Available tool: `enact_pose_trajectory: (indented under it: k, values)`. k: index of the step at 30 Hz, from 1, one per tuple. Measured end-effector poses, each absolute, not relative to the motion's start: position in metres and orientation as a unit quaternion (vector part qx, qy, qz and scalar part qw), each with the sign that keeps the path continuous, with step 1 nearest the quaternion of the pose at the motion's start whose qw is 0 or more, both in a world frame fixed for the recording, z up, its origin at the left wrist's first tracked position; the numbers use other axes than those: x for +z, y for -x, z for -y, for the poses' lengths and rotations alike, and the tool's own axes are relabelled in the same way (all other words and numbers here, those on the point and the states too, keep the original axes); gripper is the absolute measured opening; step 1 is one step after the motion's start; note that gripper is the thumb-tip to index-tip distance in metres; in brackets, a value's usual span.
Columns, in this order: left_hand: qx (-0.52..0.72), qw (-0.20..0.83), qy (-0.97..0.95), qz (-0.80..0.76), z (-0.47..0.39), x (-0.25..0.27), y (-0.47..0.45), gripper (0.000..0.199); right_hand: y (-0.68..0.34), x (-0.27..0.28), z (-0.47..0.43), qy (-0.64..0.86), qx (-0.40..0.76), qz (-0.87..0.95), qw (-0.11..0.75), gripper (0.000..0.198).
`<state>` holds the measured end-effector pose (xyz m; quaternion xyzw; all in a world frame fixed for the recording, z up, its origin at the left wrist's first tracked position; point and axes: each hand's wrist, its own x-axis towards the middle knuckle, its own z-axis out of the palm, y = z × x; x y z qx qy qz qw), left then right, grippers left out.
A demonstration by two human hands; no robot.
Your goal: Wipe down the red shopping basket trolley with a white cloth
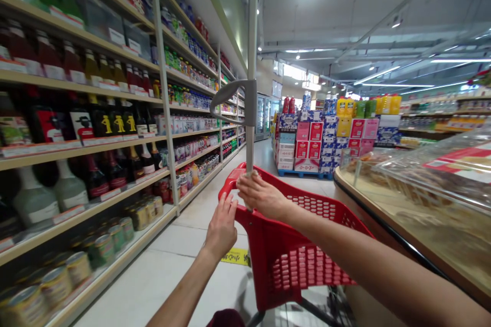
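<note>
My left hand (221,226) rests its outstretched fingertips on the red handle end of a shopping cart (264,260), with the palm off it. My right hand (266,196) reaches across the cart and presses around the lower part of an upright metal pole (250,148). Crumpled white material (242,180), a tissue or thin cloth, shows at its fingers. A grey plastic loop-shaped piece (240,103) is fixed to the pole above that hand. The pole's foot is partly hidden behind my right hand. The cart's side and basket have rows of oval holes.
On the left, tall shelves (88,135) hold bottles, cans and jars. A curved display counter (368,204) with clear covers runs along the right, close to the cart. Ahead, stacked drink cartons (309,145) stand on a blue pallet (303,173). A yellow floor sticker (235,256) lies beside the cart.
</note>
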<state>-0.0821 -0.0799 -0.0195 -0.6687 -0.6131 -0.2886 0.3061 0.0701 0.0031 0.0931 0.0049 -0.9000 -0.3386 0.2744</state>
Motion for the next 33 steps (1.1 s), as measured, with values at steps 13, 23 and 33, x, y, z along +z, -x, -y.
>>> enact_pose_trajectory:
  k: [13,23,33]
  values:
    - [-0.299,0.284,0.695,0.589,0.084,-0.019,0.083,0.072,-0.079,0.072,-0.004,-0.020,-0.351,0.897,0.269,0.033]
    - [-0.308,0.258,0.706,0.584,0.082,-0.021,0.083,0.071,-0.081,0.010,0.008,0.048,-0.247,0.912,0.324,0.032]
    - [-0.309,0.259,0.706,0.583,0.085,-0.019,0.079,0.072,-0.082,-0.071,0.036,0.102,-0.160,0.888,0.418,0.030]
